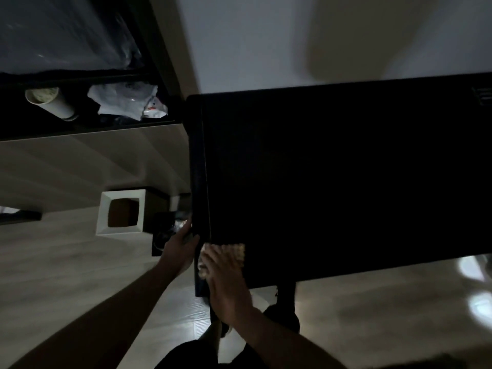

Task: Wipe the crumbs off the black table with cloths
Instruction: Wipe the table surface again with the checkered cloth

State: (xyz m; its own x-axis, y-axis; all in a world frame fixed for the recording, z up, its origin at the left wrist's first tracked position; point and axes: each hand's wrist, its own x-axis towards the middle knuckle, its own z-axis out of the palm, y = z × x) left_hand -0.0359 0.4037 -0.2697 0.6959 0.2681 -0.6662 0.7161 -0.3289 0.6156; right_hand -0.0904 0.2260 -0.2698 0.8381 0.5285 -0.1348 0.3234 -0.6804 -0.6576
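A dim room with a pale wood-plank floor (66, 275). A large black rectangular worktop (332, 169) stretches ahead of the right hand (226, 280), which presses flat, fingers straight, on a light waffle-textured cloth (237, 253) at its near left corner. Just beside it, the left hand (182, 247) grips the worktop's edge. Beyond the left hand stands a white square bin (121, 213).

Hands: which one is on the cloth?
The right hand presses flat on the light cloth at the black table corner. The left hand holds something dark beside the table's edge.
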